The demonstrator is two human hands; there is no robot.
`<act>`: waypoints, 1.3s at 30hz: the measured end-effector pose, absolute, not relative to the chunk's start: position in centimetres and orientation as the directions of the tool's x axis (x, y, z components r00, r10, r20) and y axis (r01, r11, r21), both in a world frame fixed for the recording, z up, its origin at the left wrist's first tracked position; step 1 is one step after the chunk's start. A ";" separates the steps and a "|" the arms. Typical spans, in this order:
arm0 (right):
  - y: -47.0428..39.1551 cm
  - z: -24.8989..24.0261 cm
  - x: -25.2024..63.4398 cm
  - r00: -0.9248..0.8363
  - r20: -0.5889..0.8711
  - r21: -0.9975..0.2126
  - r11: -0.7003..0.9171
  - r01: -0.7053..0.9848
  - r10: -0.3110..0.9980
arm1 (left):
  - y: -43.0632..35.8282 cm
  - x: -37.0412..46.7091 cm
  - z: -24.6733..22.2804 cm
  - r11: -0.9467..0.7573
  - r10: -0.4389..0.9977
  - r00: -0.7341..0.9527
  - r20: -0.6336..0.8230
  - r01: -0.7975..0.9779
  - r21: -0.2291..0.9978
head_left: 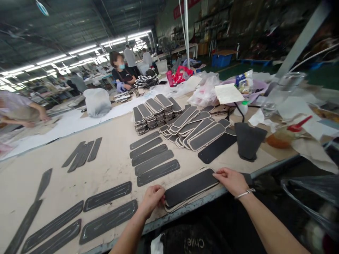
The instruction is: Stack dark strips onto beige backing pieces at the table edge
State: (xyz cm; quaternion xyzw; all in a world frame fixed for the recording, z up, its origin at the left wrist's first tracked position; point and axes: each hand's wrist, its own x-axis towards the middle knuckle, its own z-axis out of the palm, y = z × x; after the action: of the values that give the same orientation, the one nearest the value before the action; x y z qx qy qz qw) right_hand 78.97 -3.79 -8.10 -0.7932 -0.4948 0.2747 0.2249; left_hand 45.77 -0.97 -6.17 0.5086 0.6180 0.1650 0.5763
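Note:
A small stack of long rounded pads with dark grey tops and pale edges (190, 187) lies at the near edge of the worktable (111, 165). My left hand (153, 198) grips the stack's left end. My right hand (231, 180), with a bracelet on the wrist, presses on its right end. Flat dark strips shiny with glue (155, 162) lie in rows to the left of the stack and further along the table.
Piles of the same pads (153, 113) and a fanned spread of them (197, 128) sit mid-table. Dark fabric pieces (249, 141), a red-tipped squeeze bottle (287, 134), plastic bags and papers crowd the right. Other people work at the far end and left.

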 end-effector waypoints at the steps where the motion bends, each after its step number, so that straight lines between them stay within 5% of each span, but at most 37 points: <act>1: -3.9 -8.2 79.0 0.358 -0.208 -0.629 -0.405 0.664 0.910 | -1.1 45.8 -6.2 0.417 0.826 0.181 -0.533 0.441 0.795; 10: -4.0 -8.1 78.7 0.351 -0.163 -0.672 -0.365 0.644 0.922 | -1.5 45.9 -7.2 0.278 0.898 0.153 -0.412 0.529 0.802; 19: -4.0 -8.2 78.9 0.311 -0.173 -0.726 -0.334 0.601 0.935 | -1.9 45.4 -6.9 -0.041 0.974 0.196 -0.109 0.633 0.773; 39: -3.7 -8.1 78.2 0.282 -0.152 -0.758 -0.295 0.581 0.947 | -1.4 45.5 -7.8 -0.016 0.973 0.177 -0.151 0.698 0.716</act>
State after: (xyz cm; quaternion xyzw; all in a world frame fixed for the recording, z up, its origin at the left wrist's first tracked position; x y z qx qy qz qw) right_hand 78.16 -3.74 -8.15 -0.7434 -0.5141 0.3077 0.2974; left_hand 45.52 -1.41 -7.84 0.6846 0.6101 0.1982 0.3463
